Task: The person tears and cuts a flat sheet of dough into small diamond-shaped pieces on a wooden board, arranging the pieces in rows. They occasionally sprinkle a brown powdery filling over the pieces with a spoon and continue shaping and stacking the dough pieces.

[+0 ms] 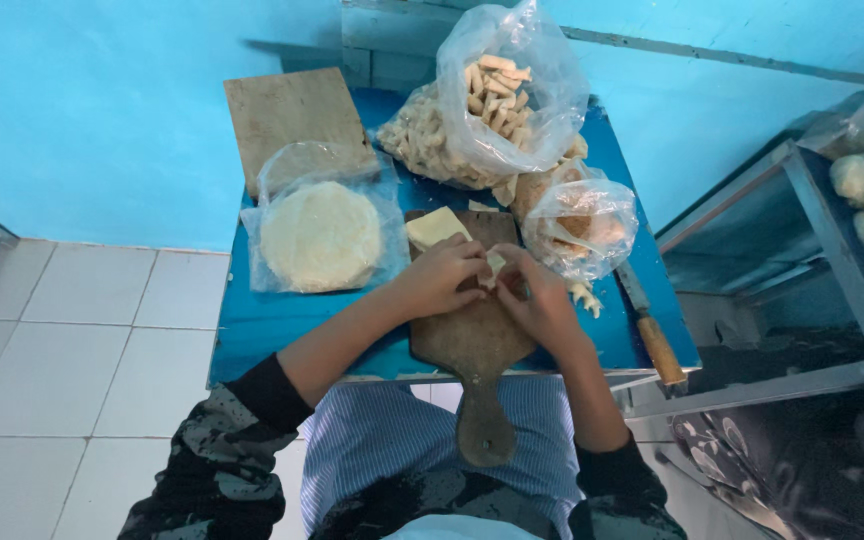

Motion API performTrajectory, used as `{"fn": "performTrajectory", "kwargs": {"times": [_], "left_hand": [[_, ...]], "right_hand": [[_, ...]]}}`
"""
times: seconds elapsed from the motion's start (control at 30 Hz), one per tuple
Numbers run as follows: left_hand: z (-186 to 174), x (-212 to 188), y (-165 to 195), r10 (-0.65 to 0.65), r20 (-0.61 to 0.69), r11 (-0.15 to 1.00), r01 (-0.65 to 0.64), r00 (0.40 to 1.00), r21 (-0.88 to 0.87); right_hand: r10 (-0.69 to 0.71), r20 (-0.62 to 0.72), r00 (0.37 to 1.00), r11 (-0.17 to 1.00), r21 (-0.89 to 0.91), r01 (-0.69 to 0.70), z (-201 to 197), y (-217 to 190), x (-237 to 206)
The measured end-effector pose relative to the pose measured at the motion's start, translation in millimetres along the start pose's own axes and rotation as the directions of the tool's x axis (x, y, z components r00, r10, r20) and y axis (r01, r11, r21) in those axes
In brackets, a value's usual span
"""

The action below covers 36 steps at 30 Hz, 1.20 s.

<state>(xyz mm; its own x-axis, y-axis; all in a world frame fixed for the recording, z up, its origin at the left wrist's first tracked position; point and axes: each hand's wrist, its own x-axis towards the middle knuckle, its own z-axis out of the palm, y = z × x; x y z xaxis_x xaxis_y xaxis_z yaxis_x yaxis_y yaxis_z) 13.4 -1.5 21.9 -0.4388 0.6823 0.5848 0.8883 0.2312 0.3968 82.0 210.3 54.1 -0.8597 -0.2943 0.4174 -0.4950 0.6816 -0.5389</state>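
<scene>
Both hands, left [439, 277] and right [537, 297], pinched shut on a small dough piece [495, 264] over the board [474, 335] on the desk [252, 325]. Best to keep fingertip pressure light and even, with wrappers [320, 236] close by.

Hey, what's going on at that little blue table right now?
A person seated at a small blue table has both hands together over a wooden paddle board. The left hand and right hand pinch a small pale piece between them. A pale slab lies at the board's far end. A bagged stack of round wrappers, bags of finished rolls and a knife sit around it.
</scene>
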Motion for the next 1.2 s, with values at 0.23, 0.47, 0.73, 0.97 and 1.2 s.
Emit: {"fn": "performTrajectory", "kwargs": {"times": [0.23, 0.47, 0.73, 0.97, 1.2], "left_hand": [[15, -1, -1, -0.003, -0.078, 0.999, 0.006, 0.997, 0.037], [16, -1, 6, -0.089, -0.163, 0.995, 0.08, 0.983, -0.065], [20, 5, 3, -0.146, -0.166, 0.988, 0.15, 0.975, 0.016], [16, 4, 4, -0.065, -0.163, 0.997, 0.069, 0.984, 0.019], [10, 5, 3, -0.039, -0.107, 0.993, 0.051, 0.993, 0.11]], "right_hand": [[-0.116, -0.078, 0.99, 0.992, 0.037, 0.119, -1, 3, -1], [-0.105, -0.03, 0.994, 0.99, 0.096, 0.107, -4, 13, 11], [0.017, 0.02, 1.0, 0.98, 0.2, -0.021, 1, 25, 23], [-0.209, -0.039, 0.977, 0.978, -0.011, 0.209, 3, 27, 1], [-0.245, -0.013, 0.969, 0.961, -0.131, 0.241, 2, 20, 3]]}}
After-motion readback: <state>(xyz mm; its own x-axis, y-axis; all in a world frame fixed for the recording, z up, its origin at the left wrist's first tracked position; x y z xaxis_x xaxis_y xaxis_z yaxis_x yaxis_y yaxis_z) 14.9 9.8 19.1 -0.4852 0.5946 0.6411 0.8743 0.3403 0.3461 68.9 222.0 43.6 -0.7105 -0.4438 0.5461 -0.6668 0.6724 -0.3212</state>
